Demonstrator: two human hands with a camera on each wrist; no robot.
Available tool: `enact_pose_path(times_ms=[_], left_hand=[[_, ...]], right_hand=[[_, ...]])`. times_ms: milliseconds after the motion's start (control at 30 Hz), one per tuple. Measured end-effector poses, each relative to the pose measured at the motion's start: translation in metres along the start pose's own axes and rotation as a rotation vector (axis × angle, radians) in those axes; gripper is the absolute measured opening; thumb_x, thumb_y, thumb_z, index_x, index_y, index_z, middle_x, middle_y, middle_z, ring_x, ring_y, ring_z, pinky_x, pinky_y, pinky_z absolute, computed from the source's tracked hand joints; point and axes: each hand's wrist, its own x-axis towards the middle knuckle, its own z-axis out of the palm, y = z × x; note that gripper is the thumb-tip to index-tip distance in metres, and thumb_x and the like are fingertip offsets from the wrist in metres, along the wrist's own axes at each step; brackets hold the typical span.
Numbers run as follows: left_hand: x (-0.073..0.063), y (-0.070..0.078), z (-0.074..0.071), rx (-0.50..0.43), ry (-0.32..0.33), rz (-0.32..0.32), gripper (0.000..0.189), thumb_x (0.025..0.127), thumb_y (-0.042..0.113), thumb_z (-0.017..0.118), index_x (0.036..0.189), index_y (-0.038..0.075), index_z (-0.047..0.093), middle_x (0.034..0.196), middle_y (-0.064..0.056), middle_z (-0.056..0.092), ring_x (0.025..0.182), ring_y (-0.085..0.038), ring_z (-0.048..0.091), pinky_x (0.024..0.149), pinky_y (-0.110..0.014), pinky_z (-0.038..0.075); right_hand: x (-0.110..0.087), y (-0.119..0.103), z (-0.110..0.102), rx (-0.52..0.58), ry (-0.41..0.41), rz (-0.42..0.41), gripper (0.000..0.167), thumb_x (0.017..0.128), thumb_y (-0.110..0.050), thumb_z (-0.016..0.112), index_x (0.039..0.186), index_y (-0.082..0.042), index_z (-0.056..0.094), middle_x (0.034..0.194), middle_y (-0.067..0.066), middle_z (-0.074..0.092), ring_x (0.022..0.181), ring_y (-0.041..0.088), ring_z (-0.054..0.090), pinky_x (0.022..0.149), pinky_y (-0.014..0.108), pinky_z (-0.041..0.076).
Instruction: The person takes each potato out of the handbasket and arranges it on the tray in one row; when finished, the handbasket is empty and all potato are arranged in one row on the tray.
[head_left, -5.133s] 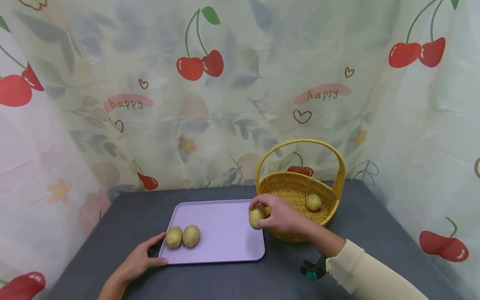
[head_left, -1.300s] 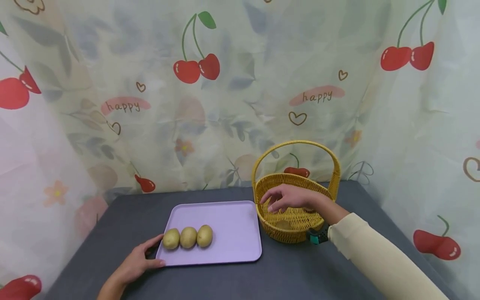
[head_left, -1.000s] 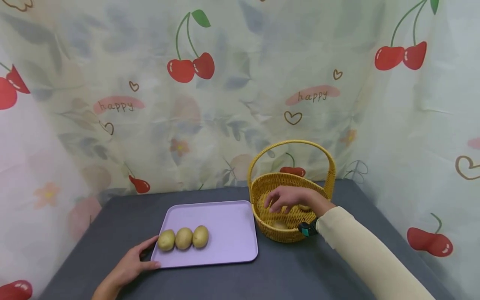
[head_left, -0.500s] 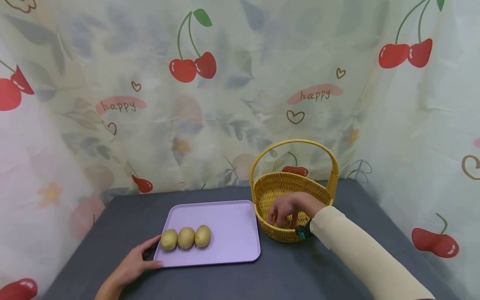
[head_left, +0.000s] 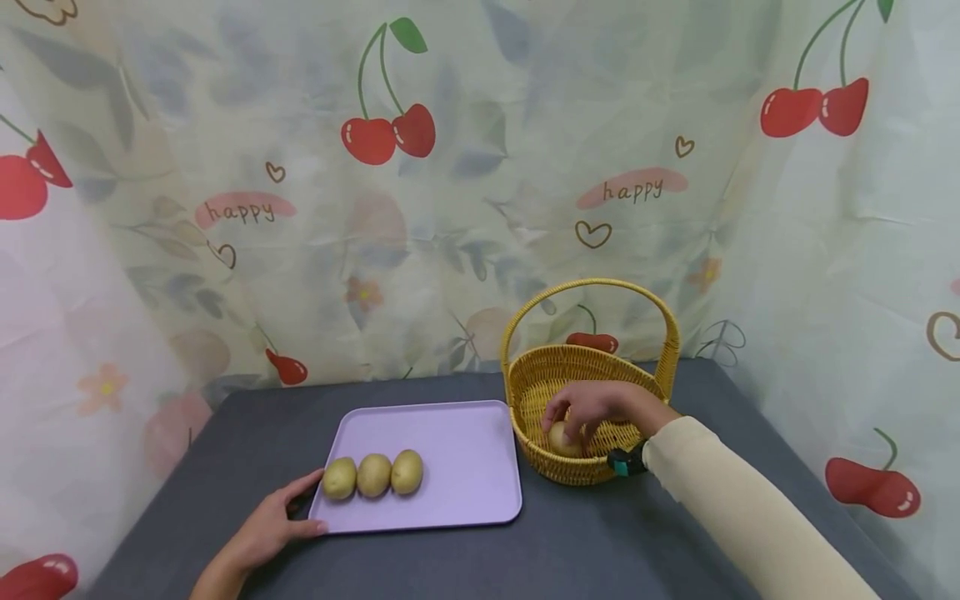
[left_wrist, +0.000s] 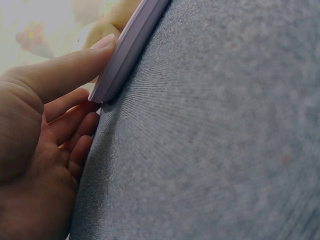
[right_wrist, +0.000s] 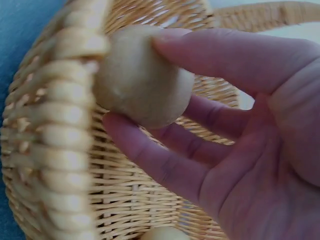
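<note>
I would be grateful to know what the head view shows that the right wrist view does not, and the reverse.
Only the head view shows the lilac tray with three potatoes, the left hand at the tray's corner, and the cherry prints behind.

Only the right wrist view shows a loose potato in the wicker basket, cut off by the bottom edge.

Both show the basket, the right hand and the gripped potato.

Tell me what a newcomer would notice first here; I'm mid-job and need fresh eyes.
Probably the big red cherries printed on the curtain behind the table. Next, the golden wicker basket with its tall handle on the right, where the right hand grips a potato. Then the lilac tray to its left, with three potatoes in a row and the left hand touching its near left corner.
</note>
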Motion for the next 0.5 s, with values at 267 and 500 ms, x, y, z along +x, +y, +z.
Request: enact_pose_path(times_ms=[267, 500], left_hand=[[0.0, 0.002, 0.0, 0.004, 0.001, 0.004, 0.082, 0.075, 0.024, 0.084, 0.143, -0.001, 0.045, 0.141, -0.025, 0.048, 0.128, -0.04, 0.042, 0.101, -0.052, 0.035], [0.0, 0.003, 0.0, 0.0, -0.004, -0.005, 0.082, 0.076, 0.024, 0.084, 0.143, -0.001, 0.045, 0.141, -0.026, 0.047, 0.129, -0.041, 0.041, 0.102, -0.055, 0.032]], right_hand=[[-0.017, -0.01, -0.01, 0.091, 0.09, -0.249, 0.033, 0.086, -0.007, 0.072, 0.118, 0.0, 0.065, 0.11, 0.013, 0.061, 0.093, 0.026, 0.058, 0.075, 0.041, 0.055], [-0.027, -0.034, -0.002, 0.124, 0.123, -0.42, 0.035, 0.089, -0.009, 0.07, 0.121, 0.001, 0.062, 0.11, 0.017, 0.06, 0.095, 0.03, 0.06, 0.079, 0.047, 0.054]])
